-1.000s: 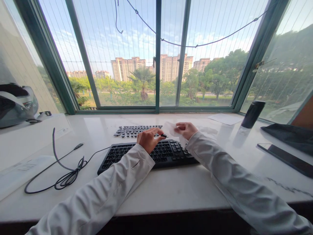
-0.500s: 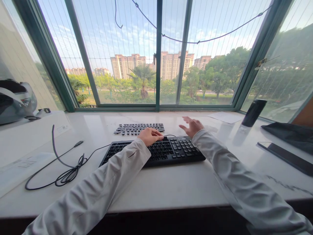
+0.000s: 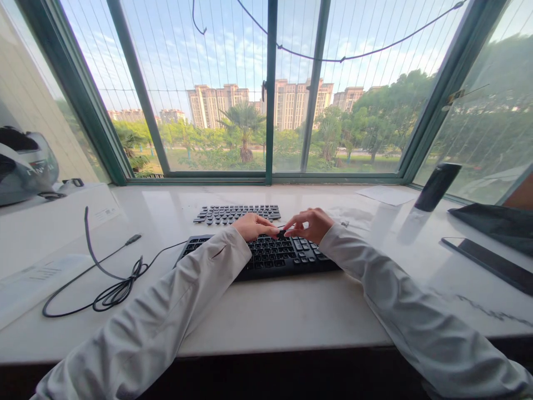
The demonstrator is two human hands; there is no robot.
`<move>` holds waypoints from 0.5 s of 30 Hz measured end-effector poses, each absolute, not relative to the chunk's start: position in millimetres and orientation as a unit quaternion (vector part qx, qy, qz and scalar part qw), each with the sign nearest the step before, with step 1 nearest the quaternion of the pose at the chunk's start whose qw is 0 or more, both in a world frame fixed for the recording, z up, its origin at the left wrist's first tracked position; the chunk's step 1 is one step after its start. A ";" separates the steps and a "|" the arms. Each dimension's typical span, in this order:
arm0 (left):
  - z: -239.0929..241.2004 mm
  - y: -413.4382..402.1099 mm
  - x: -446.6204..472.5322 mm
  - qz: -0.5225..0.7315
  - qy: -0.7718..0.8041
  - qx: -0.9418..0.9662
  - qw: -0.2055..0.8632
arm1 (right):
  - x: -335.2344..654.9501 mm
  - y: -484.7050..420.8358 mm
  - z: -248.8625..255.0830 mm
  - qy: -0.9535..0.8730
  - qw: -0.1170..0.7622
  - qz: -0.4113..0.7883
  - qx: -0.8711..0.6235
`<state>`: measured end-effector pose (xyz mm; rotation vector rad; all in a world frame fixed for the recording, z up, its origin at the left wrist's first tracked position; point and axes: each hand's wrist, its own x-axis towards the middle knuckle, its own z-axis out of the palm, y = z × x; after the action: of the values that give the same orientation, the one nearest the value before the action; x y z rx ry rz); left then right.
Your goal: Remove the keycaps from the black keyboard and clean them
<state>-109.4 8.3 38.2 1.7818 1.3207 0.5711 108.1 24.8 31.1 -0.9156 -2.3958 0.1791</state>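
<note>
A black keyboard lies on the white counter in front of me. My left hand and my right hand meet over its far edge. Their fingertips pinch a small black piece there; whether it is a keycap or part of the cable, I cannot tell. Just beyond the hands, a flat set of loose black keys lies on the counter. A crumpled white wipe rests right of my right hand.
The keyboard's black cable lies coiled at the left, beside a white sheet and a helmet. At the right stand a black tumbler, a dark cloth, a phone and a paper sheet. Windows close off the back.
My right hand let go of the white wipe off to the right, opened, then came back to meet the left hand at the keyboard's far edge. The view tilted down slightly.
</note>
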 end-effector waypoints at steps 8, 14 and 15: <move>34.9 9.6 -109.0 0.202 0.499 0.732 0.419 | 108.6 21.7 33.3 -0.915 0.221 0.093 -0.325; 40.3 1.1 -107.8 0.202 0.464 0.774 0.381 | 108.1 18.2 33.9 -0.907 0.184 0.154 -0.346; 40.4 0.3 -107.8 0.193 0.459 0.778 0.383 | 107.7 17.3 34.2 -0.906 0.176 0.169 -0.347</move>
<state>-107.8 0.3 40.4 1.9842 1.1691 0.4931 107.7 17.3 34.2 -0.9824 -2.5650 0.4775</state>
